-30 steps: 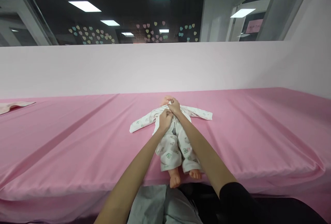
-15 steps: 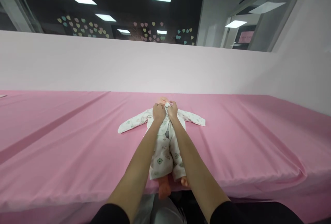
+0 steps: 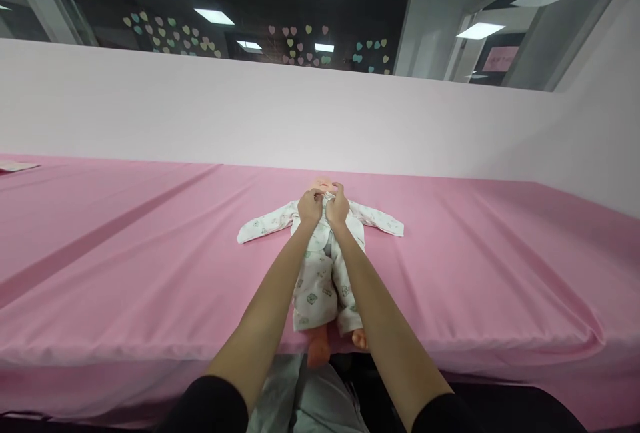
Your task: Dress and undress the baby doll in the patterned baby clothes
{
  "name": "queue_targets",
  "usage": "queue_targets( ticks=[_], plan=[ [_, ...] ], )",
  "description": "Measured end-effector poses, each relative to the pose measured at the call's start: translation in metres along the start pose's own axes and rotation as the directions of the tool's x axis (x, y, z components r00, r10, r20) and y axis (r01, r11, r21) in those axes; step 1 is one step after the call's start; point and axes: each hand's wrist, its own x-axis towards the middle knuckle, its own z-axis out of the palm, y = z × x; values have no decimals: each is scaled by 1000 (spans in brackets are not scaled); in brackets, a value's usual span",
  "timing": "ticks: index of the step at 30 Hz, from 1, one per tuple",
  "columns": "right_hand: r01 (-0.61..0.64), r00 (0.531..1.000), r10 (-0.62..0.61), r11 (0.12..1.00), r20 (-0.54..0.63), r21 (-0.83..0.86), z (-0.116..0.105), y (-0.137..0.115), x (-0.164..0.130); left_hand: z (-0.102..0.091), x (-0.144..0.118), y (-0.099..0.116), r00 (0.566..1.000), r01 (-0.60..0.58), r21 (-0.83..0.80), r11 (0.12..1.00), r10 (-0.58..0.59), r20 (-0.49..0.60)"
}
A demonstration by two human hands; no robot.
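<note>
A baby doll [image 3: 324, 184] lies face up, its feet toward me at the table's front edge. It wears a white printed jacket [image 3: 273, 221] with both sleeves spread out sideways, and matching trousers [image 3: 315, 293]. A strip of grey shows between jacket and trousers. At the doll's neck, my left hand [image 3: 311, 207] pinches the jacket's collar with its fingers closed. Close beside it, my right hand [image 3: 337, 208] grips the other side of the collar, its index finger raised and bent. The collar's fastening is mostly hidden by my fingers.
Pink cloth [image 3: 150, 273] with wrinkles covers the table. A flat pale item [image 3: 16, 166] lies at the far left edge. Behind stands a white wall [image 3: 250, 113] below a window with heart stickers [image 3: 300, 46].
The view has tilted down slightly and shifted left. Both hands stay at the collar, with small finger movements; the left hand's fingers have turned inward toward the neck.
</note>
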Motion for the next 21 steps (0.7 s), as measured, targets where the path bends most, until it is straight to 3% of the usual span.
queue_targets(
  ticks=[4, 15, 21],
  plan=[
    [53, 999, -53, 998, -1, -18, -2, -5, -6, -2, -1, -1, 1000, 19, -29, 999, -20, -19],
    [52, 997, -49, 997, -66, 55, 0, -6, -8, -8, -6, 4, 999, -3, -86, 996, 0, -33],
    [72, 997, -71, 997, 26, -41, 0, -5, -7, -6, -6, 2, 999, -2, -76, 997, -1, -45]
  ],
)
